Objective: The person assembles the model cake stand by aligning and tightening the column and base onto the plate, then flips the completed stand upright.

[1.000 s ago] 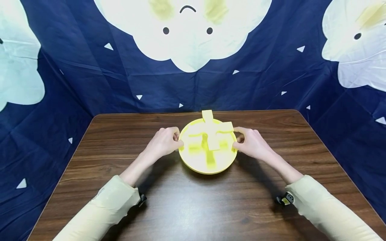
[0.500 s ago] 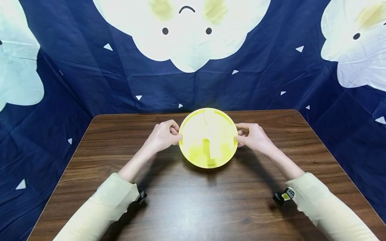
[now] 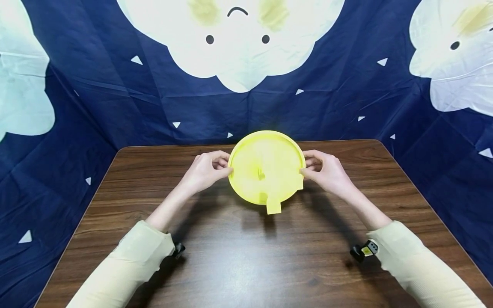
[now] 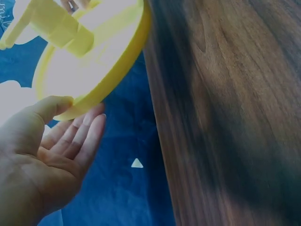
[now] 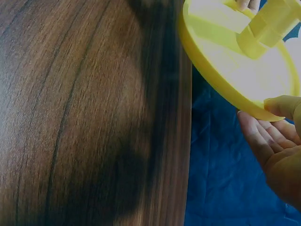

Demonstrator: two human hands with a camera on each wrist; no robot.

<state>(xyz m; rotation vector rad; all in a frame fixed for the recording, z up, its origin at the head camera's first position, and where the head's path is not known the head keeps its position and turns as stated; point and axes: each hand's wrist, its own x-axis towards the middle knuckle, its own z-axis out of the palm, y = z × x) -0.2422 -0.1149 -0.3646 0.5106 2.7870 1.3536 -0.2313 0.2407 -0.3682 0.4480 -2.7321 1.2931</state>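
A yellow round dish [image 3: 246, 171] with a raised rim is tilted up in the head view, its inner face toward me. From its middle rises a thick stem [image 4: 66, 35], topped by a cross of flat arms; one arm [image 3: 274, 204] overlaps the lower rim. Bright glare hides much of the surface. My left hand [image 3: 206, 171] pinches the left rim, thumb on the inner face and fingers behind. On the opposite side, my right hand [image 3: 325, 173] pinches the right rim likewise. In both wrist views, the dish is close up with the stem standing out from it.
Below lies a dark wood-grain table [image 3: 246, 265], its far edge just behind the dish. A navy cloth [image 3: 115, 85] with white cloud faces hangs around the back and sides. Small dark wrist devices [image 3: 363, 250] sit by both cuffs.
The dish has tilted, its far edge rising and the cross swinging down toward me, from pointing up past the far rim to overlapping the near rim. Both hands moved slightly up with it.
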